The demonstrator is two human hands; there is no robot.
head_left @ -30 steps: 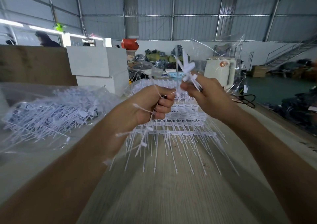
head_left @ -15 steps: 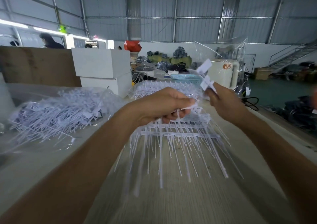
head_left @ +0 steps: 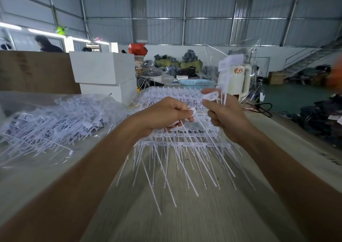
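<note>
1. A worker's left hand (head_left: pixel 166 115) pinched one white plastic tie (head_left: pixel 192 110) by its head, apparently snapping it off the stacked tie racks (head_left: pixel 185 143) lying on the wooden table (head_left: pixel 166 219) under both hands.
2. The right hand (head_left: pixel 227 119) was clenched round a bundle of freed ties (head_left: pixel 211 95), upright and blurred.
3. The next move was likely to pass the tie into that bundle, clear of snagging tails.
4. A clear bag of loose ties (head_left: pixel 55 119) lay left; white boxes (head_left: pixel 103 69) and a blue basket (head_left: pixel 196 82) stood behind.

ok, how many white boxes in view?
2, stacked left of centre: the upper white box sits on the lower white box, behind the bagged ties. More may be hidden behind the brown board.
</note>
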